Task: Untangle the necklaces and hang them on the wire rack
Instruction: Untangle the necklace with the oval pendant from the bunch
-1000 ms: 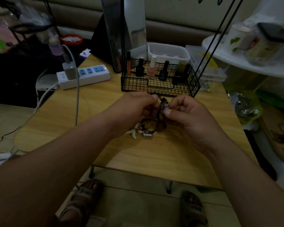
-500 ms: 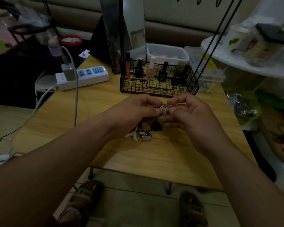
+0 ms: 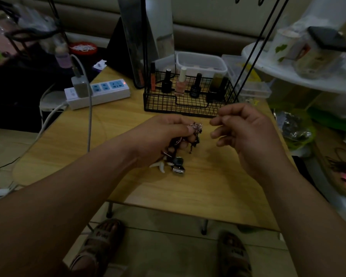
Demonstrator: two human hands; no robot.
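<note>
Metal necklaces (image 3: pixel 196 128) bunch in the gripping left hand (image 3: pixel 162 134); right hand (image 3: pixel 246 132) curled, hold unclear.

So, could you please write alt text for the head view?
The left hand grips a tangled bunch of necklaces over a wooden table, while the right hand hovers beside it with curled fingers. Behind them stands a black wire basket holding nail polish bottles.

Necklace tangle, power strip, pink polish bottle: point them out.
necklace tangle (image 3: pixel 196 127), head view, bunched chain
power strip (image 3: pixel 105 86), head view, blue sockets
pink polish bottle (image 3: pixel 180 87), head view, glass body
</note>
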